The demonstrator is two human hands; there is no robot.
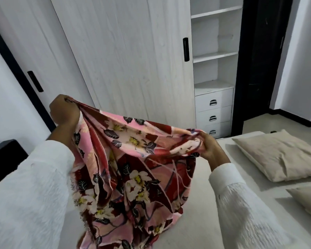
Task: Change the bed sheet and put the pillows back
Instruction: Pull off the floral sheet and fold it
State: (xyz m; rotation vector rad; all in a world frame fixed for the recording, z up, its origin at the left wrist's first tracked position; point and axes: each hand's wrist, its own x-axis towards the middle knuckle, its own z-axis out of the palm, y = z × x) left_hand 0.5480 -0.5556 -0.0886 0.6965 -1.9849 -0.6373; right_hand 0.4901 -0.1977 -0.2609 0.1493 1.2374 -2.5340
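Floral sheet [133,168] held bunched above bare mattress [196,221], one edge gripped in left hand [65,112], another pinched by right hand [209,148], two pillows [280,157] laid right of sheet

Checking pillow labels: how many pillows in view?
2. One pillow lies on the bare mattress at right; a second pillow sits nearer, cut off by the right frame edge. Others may be out of frame.
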